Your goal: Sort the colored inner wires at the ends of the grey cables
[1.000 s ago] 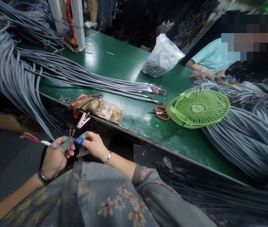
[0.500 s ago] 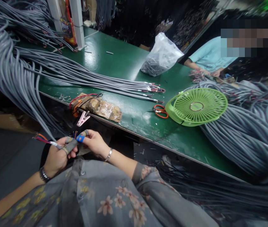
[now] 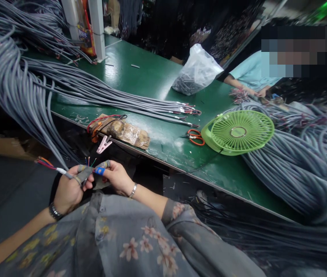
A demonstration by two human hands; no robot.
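Observation:
My left hand (image 3: 72, 188) is closed round the end of a grey cable (image 3: 56, 154), its thumb and fingers wrapped in grey and yellow tape. Thin coloured wires (image 3: 88, 161) fan out above its fingertips. Another cable end, with a white band (image 3: 61, 171) and red, orange and blue wires (image 3: 45, 162), sticks out to the left of this hand. My right hand (image 3: 117, 177), with blue tape on the thumb, pinches some of the thin wires just right of the left fingertips. The exact wires in the pinch are too small to make out.
On the green table (image 3: 151, 84) lie long grey cable bundles (image 3: 108, 90), a taped wooden block (image 3: 125, 132) with a pink clip (image 3: 104, 144), orange-handled scissors (image 3: 195, 137), a green fan (image 3: 238, 132) and a plastic bag (image 3: 196, 71). A co-worker (image 3: 252, 73) sits across at the right.
My right hand has shifted slightly right, away from the left fingertips. The thin wires are spread wider, one green wire leaning right. The view has moved a little.

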